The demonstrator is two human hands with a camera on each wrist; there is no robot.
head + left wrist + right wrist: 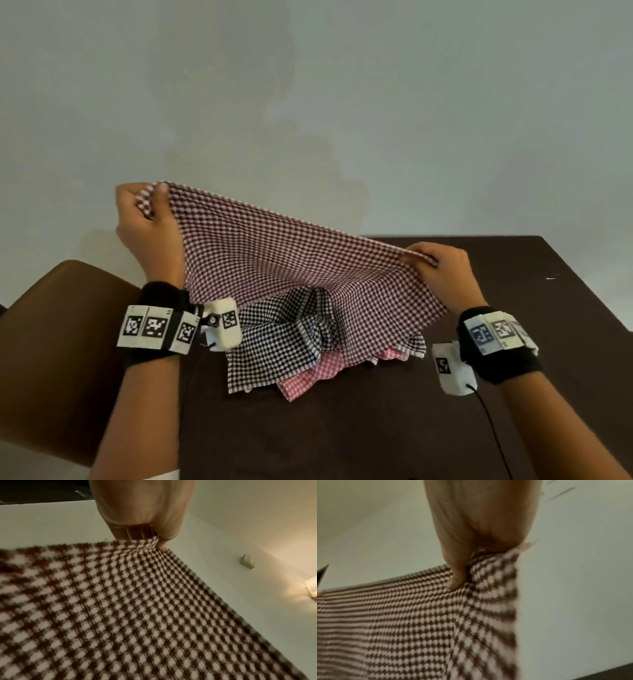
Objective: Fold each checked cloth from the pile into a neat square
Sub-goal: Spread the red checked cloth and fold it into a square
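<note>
Maroon-and-white checked cotton cloth (274,253) held up in the air, spread between two hands, lower edge draping onto the pile at 6 o'clock. Left hand (147,222) raised high at 10 o'clock, thumb and curled fingers pinching one top corner; right hand (442,267) lower at 3 o'clock, clenched on the opposite corner, fabric bunched under the thumb. Top edge pulled taut and slanted, probably to shake out creases and find a straight edge before laying flat. Beneath, at 6 o'clock on the dark brown rectangular table (513,274): crumpled black-and-white checked cloth (274,335) lying over a pink-and-white checked cloth (315,373), both unfolded. Brown curved chair back (68,325) at 8 o'clock, beside the table. Judged stage: opening the first cloth, no fold made yet, no folded square visible.
</note>
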